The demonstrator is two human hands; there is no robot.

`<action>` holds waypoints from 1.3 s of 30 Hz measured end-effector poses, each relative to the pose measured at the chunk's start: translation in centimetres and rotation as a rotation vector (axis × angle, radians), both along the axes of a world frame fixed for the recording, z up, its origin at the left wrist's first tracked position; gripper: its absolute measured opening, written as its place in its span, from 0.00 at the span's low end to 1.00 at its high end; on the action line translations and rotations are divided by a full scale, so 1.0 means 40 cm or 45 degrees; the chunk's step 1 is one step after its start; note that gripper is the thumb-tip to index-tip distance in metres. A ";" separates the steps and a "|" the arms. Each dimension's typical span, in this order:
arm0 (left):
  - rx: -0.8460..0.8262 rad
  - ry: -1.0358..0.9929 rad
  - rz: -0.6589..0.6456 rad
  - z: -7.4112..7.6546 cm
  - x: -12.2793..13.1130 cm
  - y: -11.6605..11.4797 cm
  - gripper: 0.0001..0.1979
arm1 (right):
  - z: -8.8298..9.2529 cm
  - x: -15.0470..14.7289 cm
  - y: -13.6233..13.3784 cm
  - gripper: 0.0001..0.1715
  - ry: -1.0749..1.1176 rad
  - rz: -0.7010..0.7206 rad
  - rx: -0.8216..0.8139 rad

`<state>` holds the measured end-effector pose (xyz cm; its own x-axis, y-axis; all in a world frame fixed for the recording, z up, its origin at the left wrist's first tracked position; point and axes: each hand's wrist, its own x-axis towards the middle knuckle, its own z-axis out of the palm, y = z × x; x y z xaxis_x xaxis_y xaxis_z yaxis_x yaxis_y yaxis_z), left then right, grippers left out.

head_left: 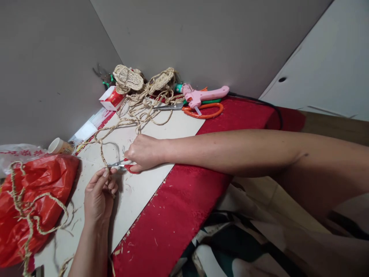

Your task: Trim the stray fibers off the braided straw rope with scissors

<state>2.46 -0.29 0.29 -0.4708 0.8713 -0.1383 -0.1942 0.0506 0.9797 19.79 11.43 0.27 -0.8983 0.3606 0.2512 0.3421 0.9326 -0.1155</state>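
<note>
My right hand [144, 152] is closed around small red-handled scissors [122, 165], whose blades point left at a braided straw rope [100, 148]. My left hand [99, 196] pinches that rope just below the blades, fingers pressed together. Both hands rest over a pale board [173, 129] lying on a red cloth [184, 207]. The rope runs up the board to a tangled heap of braid [144, 90] by the wall.
A pink glue gun [201, 95] and orange-handled scissors [203, 110] lie at the back. A red and white box [111, 98], a paper cup [59, 146] and a red plastic bag [31, 200] with more rope sit at the left. Grey walls close the corner.
</note>
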 end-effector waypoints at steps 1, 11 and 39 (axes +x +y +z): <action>0.001 0.008 0.011 -0.001 0.001 0.001 0.13 | 0.000 0.000 0.000 0.24 -0.004 0.005 -0.005; -0.014 0.000 -0.005 -0.003 0.000 0.000 0.11 | -0.001 -0.005 -0.002 0.22 -0.075 0.002 -0.028; -0.012 -0.045 -0.042 -0.009 0.004 -0.002 0.09 | 0.016 0.003 -0.024 0.21 -0.165 -0.069 -0.079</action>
<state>2.63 -0.38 -0.08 -0.4361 0.8850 -0.1631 -0.2271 0.0672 0.9716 19.92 10.47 0.90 -0.9005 0.4206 0.1104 0.4073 0.9048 -0.1241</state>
